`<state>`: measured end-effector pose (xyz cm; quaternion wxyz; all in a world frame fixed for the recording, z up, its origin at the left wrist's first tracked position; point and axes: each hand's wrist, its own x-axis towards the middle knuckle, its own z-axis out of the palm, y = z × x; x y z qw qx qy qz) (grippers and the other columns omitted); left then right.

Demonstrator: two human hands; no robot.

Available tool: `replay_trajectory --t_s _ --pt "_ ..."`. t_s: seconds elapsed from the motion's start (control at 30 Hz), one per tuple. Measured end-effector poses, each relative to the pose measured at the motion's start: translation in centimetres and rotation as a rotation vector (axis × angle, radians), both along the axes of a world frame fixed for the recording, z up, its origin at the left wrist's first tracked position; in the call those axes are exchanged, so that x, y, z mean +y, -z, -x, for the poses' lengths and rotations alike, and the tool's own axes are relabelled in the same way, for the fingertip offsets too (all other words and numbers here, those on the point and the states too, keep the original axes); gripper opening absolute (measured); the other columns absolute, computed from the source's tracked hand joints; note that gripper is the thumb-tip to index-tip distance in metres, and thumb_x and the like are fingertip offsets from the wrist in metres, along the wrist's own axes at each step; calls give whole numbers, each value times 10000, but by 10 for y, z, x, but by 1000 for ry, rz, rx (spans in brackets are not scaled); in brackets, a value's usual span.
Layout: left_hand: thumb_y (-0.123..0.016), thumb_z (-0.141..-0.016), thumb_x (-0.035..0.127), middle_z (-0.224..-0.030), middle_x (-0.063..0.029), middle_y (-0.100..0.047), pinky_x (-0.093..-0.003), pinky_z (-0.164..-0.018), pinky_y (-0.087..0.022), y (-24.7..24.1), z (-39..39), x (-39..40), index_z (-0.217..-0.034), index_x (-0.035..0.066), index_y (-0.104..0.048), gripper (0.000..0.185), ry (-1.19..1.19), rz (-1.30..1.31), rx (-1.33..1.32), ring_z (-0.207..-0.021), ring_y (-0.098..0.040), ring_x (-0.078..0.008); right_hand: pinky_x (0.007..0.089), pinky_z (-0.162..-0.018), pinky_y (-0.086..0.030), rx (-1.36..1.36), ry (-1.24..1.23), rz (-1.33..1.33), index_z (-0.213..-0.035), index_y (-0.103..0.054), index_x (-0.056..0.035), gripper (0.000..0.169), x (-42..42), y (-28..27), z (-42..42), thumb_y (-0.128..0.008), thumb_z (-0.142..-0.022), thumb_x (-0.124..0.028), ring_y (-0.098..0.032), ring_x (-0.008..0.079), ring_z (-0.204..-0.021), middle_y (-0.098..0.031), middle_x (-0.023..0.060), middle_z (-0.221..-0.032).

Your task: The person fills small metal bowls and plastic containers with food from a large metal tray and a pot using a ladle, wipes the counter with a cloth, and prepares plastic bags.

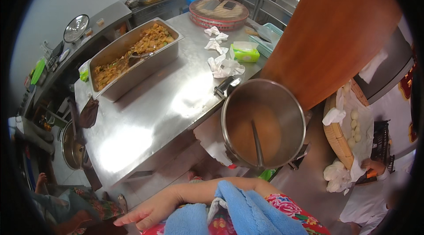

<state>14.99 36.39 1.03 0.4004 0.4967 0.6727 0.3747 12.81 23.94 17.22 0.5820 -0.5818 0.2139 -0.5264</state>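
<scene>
My right hand reaches across my body to the left, back upward, with its fingers apart and nothing held. A blue towel hangs over that forearm, against a red floral garment. My left hand is out of view. Ahead, a deep metal pot holds brownish liquid, with a dark long-handled utensil leaning in it. On the stainless steel table, a long metal food pan contains diced cooked food and a metal serving spoon.
Crumpled tissues, a green tissue pack and a round chopping block with a cleaver are on the table. A brown pillar rises at right, near a woven basket of pale dough pieces. Other people stand at both sides.
</scene>
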Motion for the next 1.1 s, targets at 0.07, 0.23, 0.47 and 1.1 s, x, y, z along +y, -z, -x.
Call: replay_trajectory --t_s 0.07,0.23,0.47,1.1 --pt "-521 -844 168 -950 -155 -659 -404 -746 -507 1 25 7 -1119 84 -594 295 48 -18 -5 -859 -633 -317 339 -948 -365 87 98 -79 -1290 -436 -5 578 14 -2 32 -462 -924 -452 -475 266 -1142 -502 168 -1245" --pt "-527 -847 177 -960 -158 -658 -410 -746 -507 -7 103 -18 -1117 89 -596 292 62 -85 -19 -865 -633 -326 325 -759 -472 556 1133 -209 -1225 -516 -27 441 68 12 122 -631 -850 -229 -567 211 -884 -553 100 -964" --pt "-540 -865 174 -989 -161 -642 -417 -744 -505 28 233 -139 -1108 76 -598 269 -969 -39 257 -878 -623 -340 231 -567 -465 415 2245 -780 -1173 -561 -17 350 276 102 367 -618 -857 -157 -565 87 -690 -627 26 -914" --pt "-592 -817 44 -751 -135 -632 -340 -557 -487 75 306 -167 -1091 47 -601 274 -1153 35 165 -569 -602 -246 447 -771 -475 1022 2693 -1713 -971 -638 -20 301 496 91 565 -573 -789 -250 -613 395 -834 -644 229 -873"
